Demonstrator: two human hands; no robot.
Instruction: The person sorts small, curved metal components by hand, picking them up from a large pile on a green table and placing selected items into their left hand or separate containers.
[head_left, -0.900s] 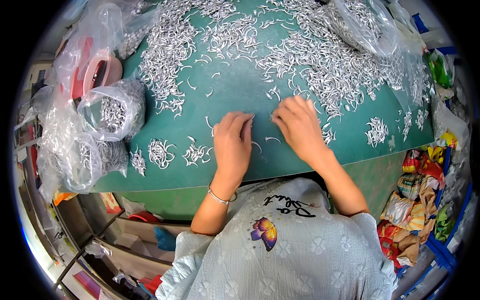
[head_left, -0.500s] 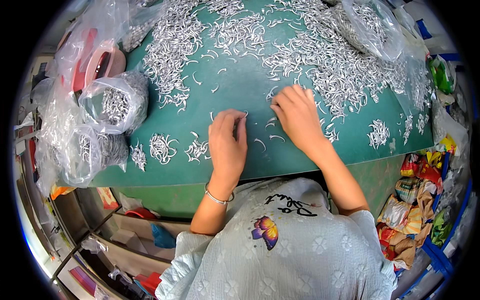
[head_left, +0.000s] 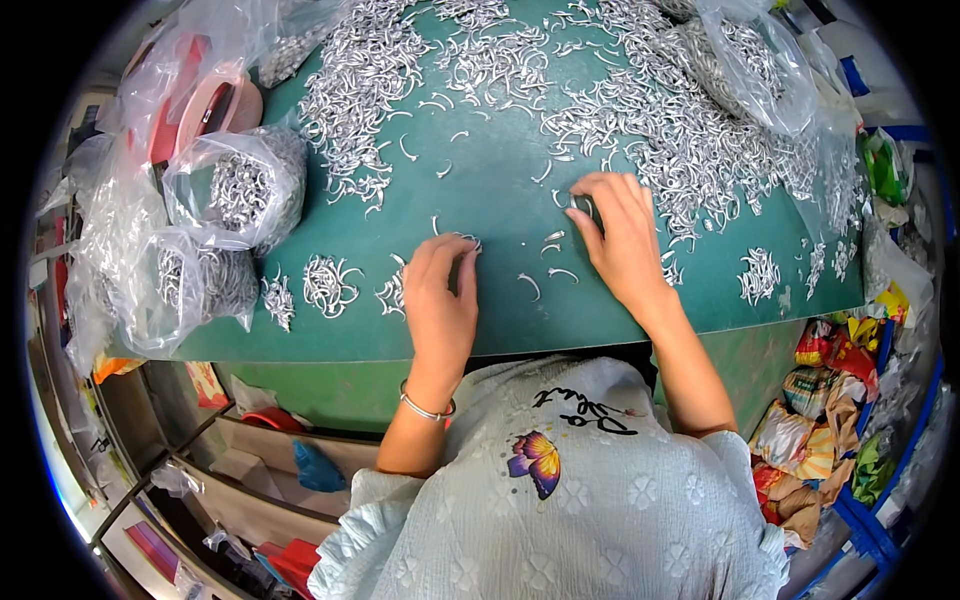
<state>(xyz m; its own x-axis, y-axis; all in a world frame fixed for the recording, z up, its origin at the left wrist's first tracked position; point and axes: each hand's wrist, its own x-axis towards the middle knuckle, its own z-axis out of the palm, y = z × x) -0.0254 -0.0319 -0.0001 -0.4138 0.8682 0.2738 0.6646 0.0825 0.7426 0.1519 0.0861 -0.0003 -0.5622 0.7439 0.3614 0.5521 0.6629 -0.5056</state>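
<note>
Left hand flat on green desk, fingers together over small cluster of silver hooks. Right hand palm-down, fingertips curled on loose hooks at edge of big hook pile. Grip on either: cannot tell. Bagged hooks far left.

Two hands work on the green tabletop: the left hand at about 6 o'clock and the right hand toward 3 o'clock of centre. Three small sorted bunches of silver hooks lie in a row at 9 o'clock. Two filled clear bags sit at 10 o'clock, one more at 1 o'clock, and the loose hooks across 12 o'clock are too many to count.
</note>
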